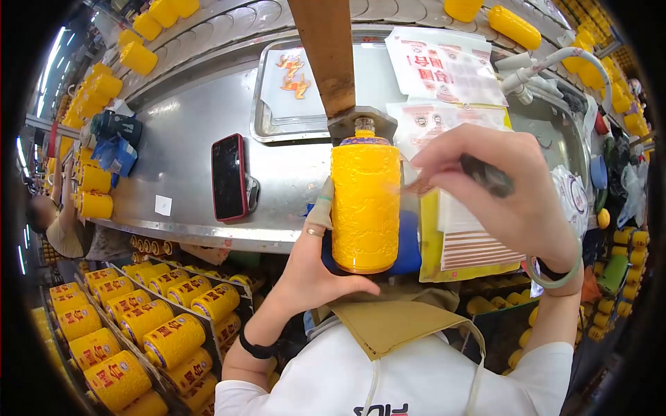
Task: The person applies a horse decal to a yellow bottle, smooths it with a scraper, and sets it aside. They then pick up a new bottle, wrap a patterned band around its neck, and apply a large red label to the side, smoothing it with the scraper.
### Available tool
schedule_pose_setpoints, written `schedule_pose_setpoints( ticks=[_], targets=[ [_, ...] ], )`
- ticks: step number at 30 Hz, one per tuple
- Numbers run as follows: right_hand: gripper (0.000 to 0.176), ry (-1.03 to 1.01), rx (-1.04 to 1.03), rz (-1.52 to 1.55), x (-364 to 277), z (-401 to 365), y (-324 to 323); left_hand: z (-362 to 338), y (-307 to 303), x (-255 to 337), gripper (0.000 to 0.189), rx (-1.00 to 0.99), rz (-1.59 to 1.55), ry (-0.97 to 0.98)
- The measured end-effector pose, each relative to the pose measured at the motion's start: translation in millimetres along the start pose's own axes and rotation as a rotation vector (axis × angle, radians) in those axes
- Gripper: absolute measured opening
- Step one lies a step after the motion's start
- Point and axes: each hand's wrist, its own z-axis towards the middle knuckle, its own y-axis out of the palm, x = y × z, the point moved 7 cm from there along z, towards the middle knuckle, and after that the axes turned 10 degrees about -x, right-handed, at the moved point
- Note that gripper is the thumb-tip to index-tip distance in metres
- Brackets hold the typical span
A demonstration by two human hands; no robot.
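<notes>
Left grip (pixel 310 269), thumb spread wide, holds the yellow bottle (pixel 365 208).

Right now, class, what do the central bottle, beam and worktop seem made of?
Bottle: possibly coated glass, given the see-through neck; glossy, embossed yellow. Beam: probably wood, dull brown with uneven streaks. Worktop: likely stainless steel, grey with soft reflections.

A metal workbench (pixel 184 111) is being bordered by a slatted conveyor (pixel 232 24) along its far side; light is being cast by strip lights (pixel 50 62) at left.
</notes>
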Motion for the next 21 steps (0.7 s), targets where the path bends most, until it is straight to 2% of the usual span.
schedule_pose_setpoints(
  ticks=[2, 3, 4, 5, 6, 8, 9, 11, 13, 14, 16, 18, 20, 21],
  targets=[
    [0.019, 0.110, -0.152, 0.316, -2.3, 5.9, 11.1, 6.5, -5.4, 7.6, 0.128, -0.058, 0.064, 0.018],
    [0.020, 0.029, -0.206, 0.131, -12.2, 13.0, 10.8, 11.0, -9.1, 11.3, 0.132, -0.055, -0.004, 0.054],
    [0.020, 0.030, -0.205, 0.131, -9.5, 19.3, 12.9, 15.5, -12.4, 13.9, 0.136, -0.051, -0.072, 0.090],
    [0.020, 0.089, -0.286, 0.124, 0.0, 24.8, 23.6, 21.1, -14.2, 17.9, 0.121, -0.003, -0.135, 0.151],
    [0.020, 0.148, -0.367, 0.117, 9.9, 28.4, 35.6, 26.6, -9.7, 22.6, 0.121, -0.005, -0.134, 0.152],
    [0.017, 0.125, -0.337, 0.137, 22.2, 34.1, 47.7, 34.2, -8.4, 11.4, 0.095, 0.113, -0.443, -0.090],
    [0.018, 0.103, -0.268, 0.062, 26.9, 36.6, 47.5, 37.7, -4.3, 3.4, 0.073, 0.015, -0.367, -0.114],
    [0.019, 0.081, -0.200, -0.012, 36.9, 42.2, 47.3, 40.7, -3.0, 5.1, 0.078, -0.001, -0.470, -0.125],
    [0.020, 0.075, 0.155, -0.040, 46.2, 43.3, 24.5, 41.8, -0.8, 4.6, 0.083, -0.019, -0.572, -0.137],
    [0.020, 0.075, 0.155, -0.041, 49.0, 42.5, 25.2, 41.1, -1.2, 5.0, 0.083, -0.008, -0.576, -0.121],
    [0.016, 0.225, 0.180, 0.150, 66.5, 35.3, 28.8, 41.0, -1.0, 4.9, 0.084, 0.006, -0.582, -0.105],
    [0.017, 0.248, 0.139, 0.201, 76.2, 30.7, 47.4, 40.5, -0.7, 3.2, 0.086, 0.016, -0.585, -0.125],
    [0.035, 0.399, 0.128, 0.386, 89.9, 24.5, 69.9, 41.3, -0.5, 2.4, 0.087, 0.011, -0.599, -0.138],
    [0.037, 0.414, 0.126, 0.357, 90.2, 23.7, 73.2, 41.6, 0.1, 1.4, 0.088, 0.007, -0.611, -0.149]
  ],
)
